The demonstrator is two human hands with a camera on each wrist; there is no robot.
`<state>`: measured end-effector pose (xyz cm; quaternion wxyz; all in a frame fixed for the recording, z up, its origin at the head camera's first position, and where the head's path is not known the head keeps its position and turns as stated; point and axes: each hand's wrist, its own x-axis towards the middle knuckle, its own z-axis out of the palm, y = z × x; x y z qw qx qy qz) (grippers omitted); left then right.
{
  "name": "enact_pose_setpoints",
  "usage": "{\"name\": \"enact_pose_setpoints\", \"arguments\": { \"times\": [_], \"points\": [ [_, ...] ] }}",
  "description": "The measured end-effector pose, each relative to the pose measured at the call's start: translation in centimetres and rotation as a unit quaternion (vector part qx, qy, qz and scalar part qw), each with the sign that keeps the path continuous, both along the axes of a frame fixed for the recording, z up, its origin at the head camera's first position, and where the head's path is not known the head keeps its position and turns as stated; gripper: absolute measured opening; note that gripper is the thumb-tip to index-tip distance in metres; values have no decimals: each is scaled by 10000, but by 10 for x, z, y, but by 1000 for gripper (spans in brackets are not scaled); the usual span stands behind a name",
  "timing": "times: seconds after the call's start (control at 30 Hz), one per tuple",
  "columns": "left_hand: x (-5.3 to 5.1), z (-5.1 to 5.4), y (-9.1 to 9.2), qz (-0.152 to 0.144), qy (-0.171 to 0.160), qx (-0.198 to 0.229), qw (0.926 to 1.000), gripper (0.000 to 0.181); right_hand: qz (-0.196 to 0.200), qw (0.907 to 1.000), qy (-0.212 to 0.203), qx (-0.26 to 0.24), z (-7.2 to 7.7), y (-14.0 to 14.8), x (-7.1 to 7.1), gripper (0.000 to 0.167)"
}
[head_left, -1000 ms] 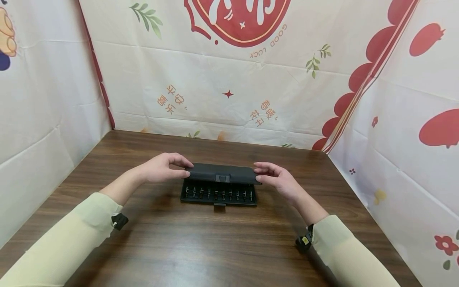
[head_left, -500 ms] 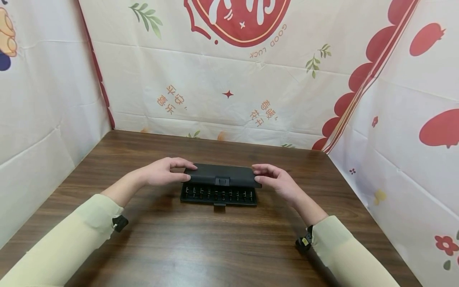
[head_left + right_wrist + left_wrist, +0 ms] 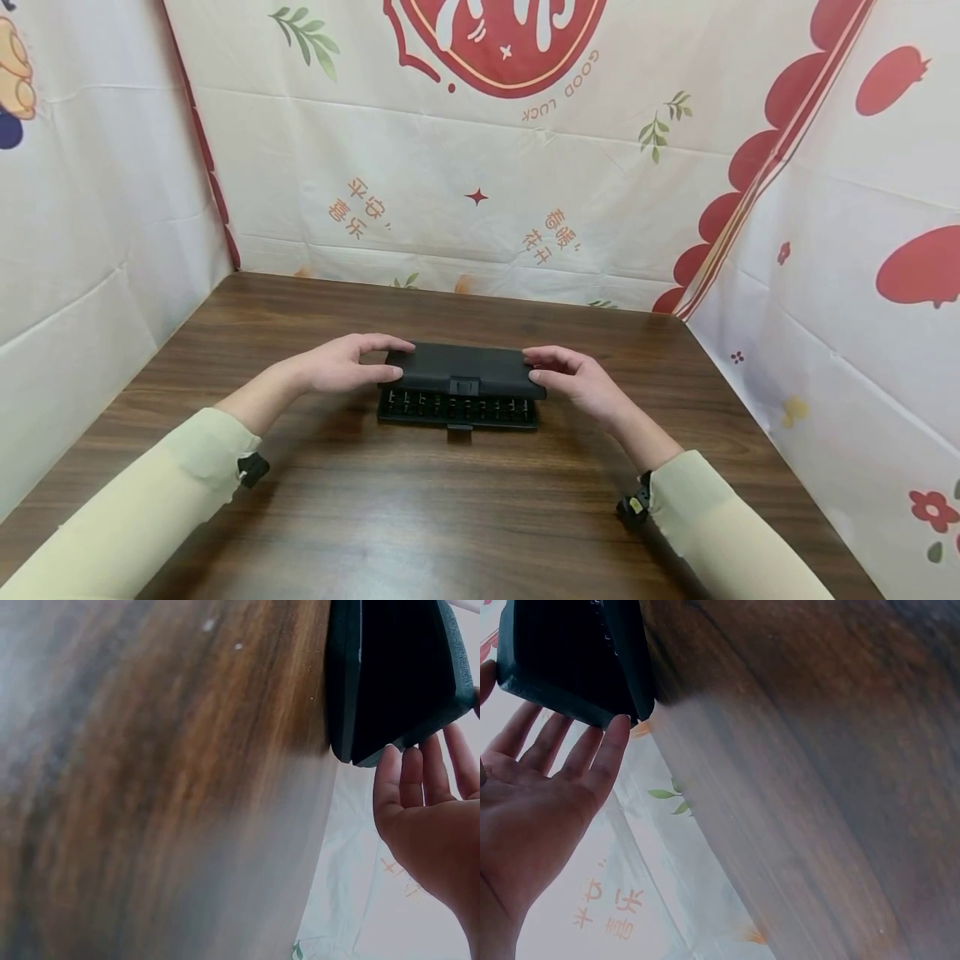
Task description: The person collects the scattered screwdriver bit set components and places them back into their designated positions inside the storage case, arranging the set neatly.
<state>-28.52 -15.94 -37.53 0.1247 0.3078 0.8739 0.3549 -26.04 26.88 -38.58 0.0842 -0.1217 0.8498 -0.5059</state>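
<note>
A black hinged case (image 3: 457, 422) lies on the table, its lid (image 3: 465, 367) tilted partly down over the base. Through the front gap a row of several small metal pieces (image 3: 452, 406) shows; their kind is too small to tell. My left hand (image 3: 341, 364) holds the lid's left end, thumb at the front corner and fingers along the side; the left wrist view shows its fingertips (image 3: 619, 729) against the lid's edge. At the right end my right hand (image 3: 581, 382) holds the lid likewise, its fingertips (image 3: 390, 757) touching the edge in the right wrist view.
The brown wood-grain table (image 3: 420, 517) extends all around the case. A printed white cloth (image 3: 450, 150) hangs behind it and along both sides. Each wrist wears a small black device, such as the left one (image 3: 252, 469).
The lid has swung lower, and both hands have come down with it. Less of the row of metal pieces shows now. The base has stayed in place.
</note>
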Motion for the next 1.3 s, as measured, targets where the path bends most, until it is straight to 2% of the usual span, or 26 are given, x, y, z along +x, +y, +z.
{"name": "enact_pose_setpoints", "arguments": {
  "times": [0.17,0.37,0.73,1.3],
  "points": [
    [2,0,1,-12,-19,-108,9999,61,145,9994,139,287,-3,0,0,47],
    [2,0,1,17,-209,-23,9998,66,316,9967,396,640,-2,-3,1,44],
    [0,-4,3,-124,-154,234,9995,76,344,9952,379,829,-1,-4,3,46],
    [0,-8,5,-119,-42,105,9999,80,385,9918,481,1122,-2,-7,5,51]
  ]
}}
